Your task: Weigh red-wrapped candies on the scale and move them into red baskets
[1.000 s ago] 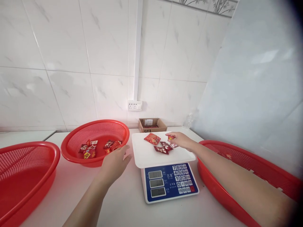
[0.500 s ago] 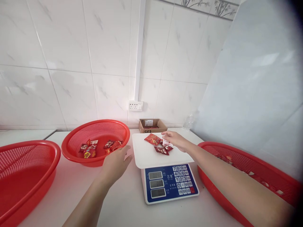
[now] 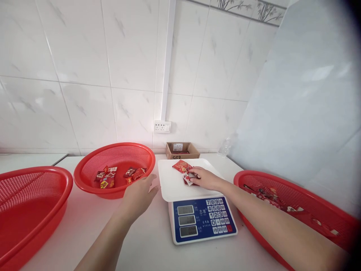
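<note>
On the white pan (image 3: 169, 190) of the blue-fronted digital scale (image 3: 203, 220) lie a few small wrapped snack packets. My right hand (image 3: 208, 178) reaches over the pan, its thumb and fingers closed round a white-and-red snack packet (image 3: 187, 179). A red snack packet (image 3: 182, 166) lies just beyond those fingertips. Dark red wrapping shows partly beneath the hand. My left hand (image 3: 138, 195) holds nothing; its fingers are apart, between the scale and a red perforated basket (image 3: 113, 148) that has several snack packets (image 3: 107, 182) in it.
Another red basket (image 3: 34, 173) stands at far left. A third red basket (image 3: 254, 175), with packets inside, is at right, partly behind my right forearm. Against the tiled wall are a small cardboard box (image 3: 184, 152) and a clear plastic bottle (image 3: 225, 146).
My right hand has come lower and nearer on the pan, and its fingers have closed on a packet. That white-and-red packet has shifted left. My left hand stays nearly still.
</note>
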Tool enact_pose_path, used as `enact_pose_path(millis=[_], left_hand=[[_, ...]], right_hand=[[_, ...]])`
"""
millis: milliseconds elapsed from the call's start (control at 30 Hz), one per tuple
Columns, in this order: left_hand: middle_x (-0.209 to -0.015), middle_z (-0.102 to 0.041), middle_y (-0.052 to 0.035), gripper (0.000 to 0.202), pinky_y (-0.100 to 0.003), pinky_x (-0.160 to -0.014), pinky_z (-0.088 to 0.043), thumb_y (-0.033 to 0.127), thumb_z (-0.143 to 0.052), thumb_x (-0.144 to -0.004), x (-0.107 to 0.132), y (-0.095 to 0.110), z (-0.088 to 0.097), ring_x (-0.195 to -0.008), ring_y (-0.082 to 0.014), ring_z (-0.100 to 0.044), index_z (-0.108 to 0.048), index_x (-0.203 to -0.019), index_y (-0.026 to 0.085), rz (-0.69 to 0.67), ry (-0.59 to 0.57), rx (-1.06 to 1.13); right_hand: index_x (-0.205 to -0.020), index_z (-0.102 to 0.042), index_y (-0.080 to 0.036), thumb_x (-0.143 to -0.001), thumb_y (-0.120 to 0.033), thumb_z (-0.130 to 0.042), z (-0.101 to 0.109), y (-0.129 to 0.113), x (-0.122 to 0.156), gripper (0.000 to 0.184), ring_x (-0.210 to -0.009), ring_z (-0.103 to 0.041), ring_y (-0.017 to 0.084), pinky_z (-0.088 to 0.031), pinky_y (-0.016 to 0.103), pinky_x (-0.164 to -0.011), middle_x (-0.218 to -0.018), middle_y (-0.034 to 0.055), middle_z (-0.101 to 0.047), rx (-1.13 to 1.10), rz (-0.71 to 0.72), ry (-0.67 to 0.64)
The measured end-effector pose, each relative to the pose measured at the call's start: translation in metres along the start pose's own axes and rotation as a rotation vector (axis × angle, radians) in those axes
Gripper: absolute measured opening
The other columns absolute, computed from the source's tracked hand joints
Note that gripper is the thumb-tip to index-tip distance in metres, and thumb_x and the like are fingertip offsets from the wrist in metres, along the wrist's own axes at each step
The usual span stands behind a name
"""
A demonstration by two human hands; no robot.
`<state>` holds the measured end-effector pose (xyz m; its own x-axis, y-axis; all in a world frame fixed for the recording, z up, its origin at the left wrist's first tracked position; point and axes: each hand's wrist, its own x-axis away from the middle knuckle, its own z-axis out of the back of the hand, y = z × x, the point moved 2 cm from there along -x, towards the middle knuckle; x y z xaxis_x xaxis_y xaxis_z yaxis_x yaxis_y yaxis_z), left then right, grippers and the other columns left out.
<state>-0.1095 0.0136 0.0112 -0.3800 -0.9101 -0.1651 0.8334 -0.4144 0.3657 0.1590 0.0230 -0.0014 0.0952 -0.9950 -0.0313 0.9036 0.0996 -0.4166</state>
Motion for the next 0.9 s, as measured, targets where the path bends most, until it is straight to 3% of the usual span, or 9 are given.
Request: enact_pose_path(millis=[133, 333, 500, 633, 733, 900], left_hand=[[-0.104, -0.065, -0.0046, 0.035, -0.028, -0.063, -0.043, 0.038, -0.038, -0.088, -0.001, 0.0, -0.001, -0.087, -0.0212, -0.063, -0.052, -0.118, 0.027, 0.017, -0.01, -0.016], [-0.103, -0.065, -0.0038, 0.035, -0.028, -0.063, -0.043, 0.039, -0.038, -0.088, 0.0, 0.0, -0.001, -0.087, -0.0212, -0.063, -0.052, -0.118, 0.027, 0.014, -0.016, -0.026], [-0.102, -0.066, -0.0039, 0.036, -0.028, -0.061, -0.042, 0.039, -0.037, -0.088, 0.0, 0.001, -0.001, -0.085, -0.0213, -0.064, -0.051, -0.119, 0.027, 0.016, -0.023, -0.019], [-0.102, -0.065, -0.0047, 0.036, -0.028, -0.062, -0.042, 0.039, -0.038, -0.088, -0.001, 0.001, -0.001, -0.086, -0.0214, -0.064, -0.051, -0.119, 0.026, 0.01, -0.024, -0.031], [-0.102, -0.065, -0.0051, 0.036, -0.027, -0.062, -0.042, 0.04, -0.037, -0.088, -0.001, 0.0, -0.003, -0.086, -0.0211, -0.064, -0.051, -0.119, 0.026, 0.011, -0.03, -0.028], [-0.103, -0.065, -0.0049, 0.037, -0.028, -0.063, -0.043, 0.039, -0.038, -0.088, -0.001, 0.001, -0.001, -0.086, -0.0208, -0.064, -0.051, -0.12, 0.027, 0.023, -0.043, -0.033]], right_hand=[[-0.11, -0.064, -0.018, -0.082, -0.033, -0.051, -0.001, -0.013, 0.007, 0.034, -0.107, -0.052, 0.025, -0.039, 0.034, -0.091, -0.117, 0.0119, -0.058, 0.061, 0.041, -0.004], [-0.082, -0.071, -0.02, -0.084, -0.04, -0.048, -0.004, -0.018, 0.011, 0.031, -0.096, -0.055, 0.024, -0.041, 0.034, -0.083, -0.094, 0.0089, -0.065, 0.126, 0.09, 0.0], [-0.101, -0.067, -0.019, -0.078, -0.042, -0.056, 0.002, -0.008, 0.011, 0.034, -0.101, -0.055, 0.024, -0.043, 0.032, -0.085, -0.11, 0.0094, -0.06, 0.082, 0.095, 0.018], [-0.088, -0.069, -0.021, -0.069, -0.033, -0.067, 0.005, -0.005, 0.013, 0.022, -0.092, -0.059, 0.02, -0.046, 0.027, -0.078, -0.099, 0.0053, -0.062, 0.057, 0.124, -0.061], [-0.09, -0.068, -0.021, -0.077, -0.03, -0.059, 0.005, -0.001, 0.011, 0.018, -0.093, -0.059, 0.02, -0.045, 0.029, -0.08, -0.103, 0.0065, -0.061, 0.098, 0.075, 0.04], [-0.106, -0.063, -0.022, -0.086, -0.033, -0.047, 0.011, 0.013, 0.011, 0.028, -0.103, -0.057, 0.023, -0.042, 0.034, -0.086, -0.117, 0.0082, -0.059, 0.166, -0.043, 0.191]])
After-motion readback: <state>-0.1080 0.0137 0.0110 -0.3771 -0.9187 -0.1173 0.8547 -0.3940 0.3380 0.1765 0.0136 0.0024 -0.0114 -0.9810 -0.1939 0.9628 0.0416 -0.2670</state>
